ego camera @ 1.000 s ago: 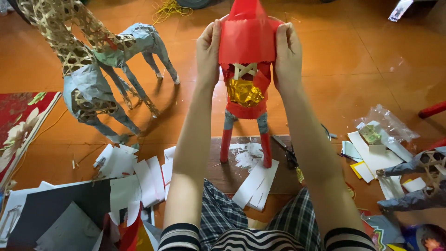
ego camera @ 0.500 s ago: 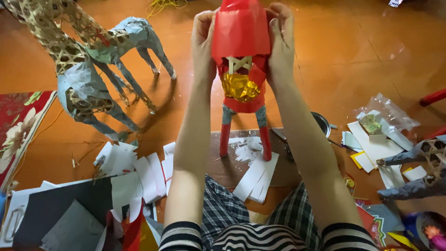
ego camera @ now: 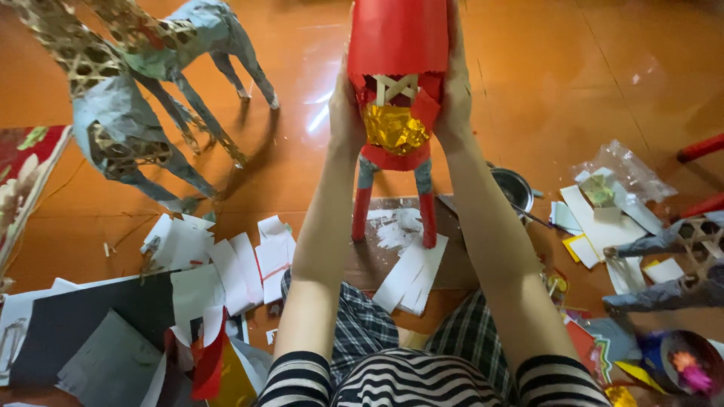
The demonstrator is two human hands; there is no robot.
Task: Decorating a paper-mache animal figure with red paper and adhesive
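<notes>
Head view: both bare hands raised over orange floor (ego camera: 573, 68), clamping red paper figure (ego camera: 396, 83) between them. Left hand (ego camera: 345, 113) pressed flat on figure's left flank, fingers wrapped behind, mostly hidden. Right hand (ego camera: 455, 90) flat on right flank, fingers (ego camera: 452, 30) stretched up along red paper sheet, closed against it. Figure upright, lifted clear of floor, top cut off by frame edge. Gold foil patch (ego camera: 392, 128) on its lower body, pale crossed strips (ego camera: 394, 87) just above foil. Two legs hanging down, blue-grey at top, red lower parts (ego camera: 362, 215) dangling above brown board (ego camera: 452, 256) and white paper scraps (ego camera: 411, 275).

Left of figure: two paper-covered bamboo-frame animals (ego camera: 121, 128) standing on floor, well apart from hands, woven bamboo showing through grey-blue paper. More white paper sheets (ego camera: 219, 260) strewn below them, dark grey sheets (ego camera: 83, 339) at lower left. Red patterned mat (ego camera: 26, 169) at left edge.

Right of figure: small metal bowl (ego camera: 513, 188) just beside right forearm. Clear plastic bag (ego camera: 615, 169) and yellow paper bits (ego camera: 581, 249) further right. Part of another bamboo-frame piece (ego camera: 679, 264) at right edge. Checked cloth (ego camera: 362, 324) and striped sleeves (ego camera: 422, 380) at bottom.
</notes>
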